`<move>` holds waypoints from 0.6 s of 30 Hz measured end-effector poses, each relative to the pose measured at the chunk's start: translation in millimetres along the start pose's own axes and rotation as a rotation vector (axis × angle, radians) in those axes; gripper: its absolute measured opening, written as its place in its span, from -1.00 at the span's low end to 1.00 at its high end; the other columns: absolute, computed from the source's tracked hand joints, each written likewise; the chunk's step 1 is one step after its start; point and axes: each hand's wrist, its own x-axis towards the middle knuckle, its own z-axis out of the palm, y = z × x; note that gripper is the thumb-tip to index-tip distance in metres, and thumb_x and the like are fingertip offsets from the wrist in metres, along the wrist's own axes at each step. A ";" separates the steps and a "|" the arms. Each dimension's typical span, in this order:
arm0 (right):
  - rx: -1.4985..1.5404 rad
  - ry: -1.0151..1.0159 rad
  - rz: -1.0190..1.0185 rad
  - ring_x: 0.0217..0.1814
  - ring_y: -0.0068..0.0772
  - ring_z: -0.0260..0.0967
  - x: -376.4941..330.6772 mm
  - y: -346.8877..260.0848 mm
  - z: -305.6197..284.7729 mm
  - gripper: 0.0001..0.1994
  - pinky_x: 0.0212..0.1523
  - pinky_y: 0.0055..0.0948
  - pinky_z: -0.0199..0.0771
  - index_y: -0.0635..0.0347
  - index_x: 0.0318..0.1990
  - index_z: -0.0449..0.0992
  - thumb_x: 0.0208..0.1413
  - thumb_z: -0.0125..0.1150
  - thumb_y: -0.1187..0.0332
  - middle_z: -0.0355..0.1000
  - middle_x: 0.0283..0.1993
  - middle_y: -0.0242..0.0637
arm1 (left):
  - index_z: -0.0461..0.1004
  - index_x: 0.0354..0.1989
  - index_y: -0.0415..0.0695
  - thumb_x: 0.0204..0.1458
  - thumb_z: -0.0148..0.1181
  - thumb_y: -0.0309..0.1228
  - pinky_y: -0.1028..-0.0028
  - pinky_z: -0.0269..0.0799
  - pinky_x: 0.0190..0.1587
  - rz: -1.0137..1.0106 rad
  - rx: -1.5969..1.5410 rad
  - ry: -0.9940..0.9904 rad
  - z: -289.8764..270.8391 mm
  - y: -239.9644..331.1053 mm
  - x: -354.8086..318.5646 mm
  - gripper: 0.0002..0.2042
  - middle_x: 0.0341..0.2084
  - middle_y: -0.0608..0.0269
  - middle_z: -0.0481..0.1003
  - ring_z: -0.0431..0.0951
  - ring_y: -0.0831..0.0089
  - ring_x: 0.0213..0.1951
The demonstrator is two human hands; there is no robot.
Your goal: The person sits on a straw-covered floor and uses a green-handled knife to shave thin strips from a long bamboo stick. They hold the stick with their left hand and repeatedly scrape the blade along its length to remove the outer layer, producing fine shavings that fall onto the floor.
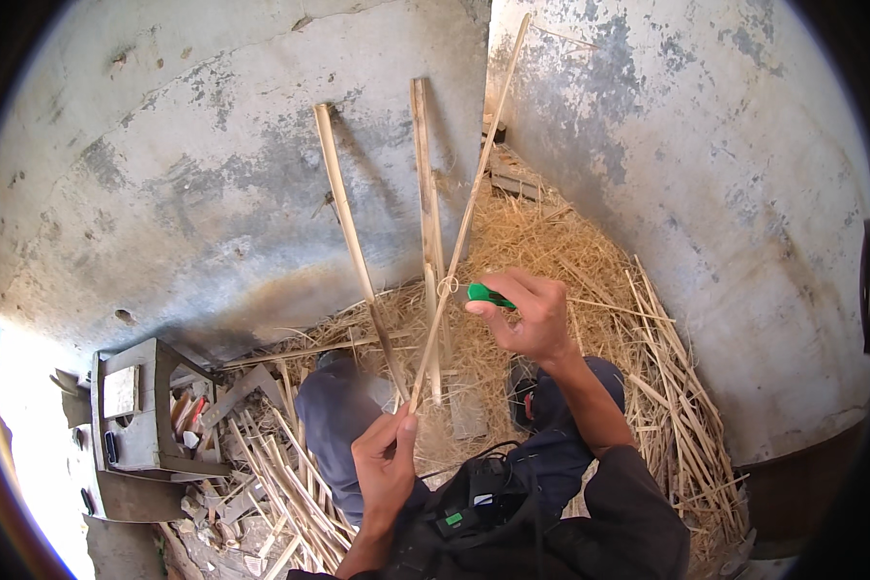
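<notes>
My left hand (387, 459) pinches the lower end of a long thin wooden strip (472, 198), which slants up and to the right in front of the wall. Closed around a green-handled knife (491, 296) is my right hand (532, 314), to the right of the strip's middle. The knife's blade is too small to make out. A pale curl of shaving (449, 286) shows at the strip, just left of the knife's tip. Below my hands are my knees in dark blue trousers.
Two wider wooden slats (342, 193) (421, 174) lean against the worn wall (232, 184). Straw-like shavings (551, 242) cover the floor ahead, with piled thin strips (677, 406) to the right. More strips (280, 474) lie at left, beside a battered wooden box (135, 425) holding small items.
</notes>
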 end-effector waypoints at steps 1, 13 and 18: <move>-0.002 0.022 -0.008 -0.49 -0.34 0.60 0.1 0.1 1.3 -0.74 -0.50 -0.38 0.52 0.15 -0.15 0.76 0.24 0.54 0.14 0.67 -0.35 -0.26 | 0.66 0.15 -0.38 0.38 0.30 -0.49 0.53 0.14 -0.41 -0.023 -0.021 0.005 -0.2 1.0 -0.5 -0.73 -0.52 0.42 0.34 0.26 0.68 -0.43; -0.163 0.214 0.342 -0.58 -0.54 0.35 20.1 88.5 -30.5 -0.62 -0.51 -0.39 0.22 0.23 -0.04 0.77 0.44 0.34 0.04 0.52 -0.56 -0.33 | 0.69 0.13 -0.33 0.36 0.31 -0.49 0.50 0.21 -0.40 -0.126 0.077 -0.132 -23.5 -10.4 -35.4 -0.75 -0.54 0.35 0.43 0.34 0.65 -0.44; -0.194 0.268 0.416 -0.54 -0.59 0.20 28.8 117.9 -40.0 -0.66 -0.48 -0.38 0.17 0.27 -0.05 0.76 0.44 0.35 0.11 0.40 -0.58 -0.34 | 0.70 0.13 -0.30 0.37 0.32 -0.46 0.52 0.18 -0.40 -0.131 0.143 -0.156 -37.7 -17.2 -45.4 -0.75 -0.54 0.38 0.42 0.32 0.66 -0.45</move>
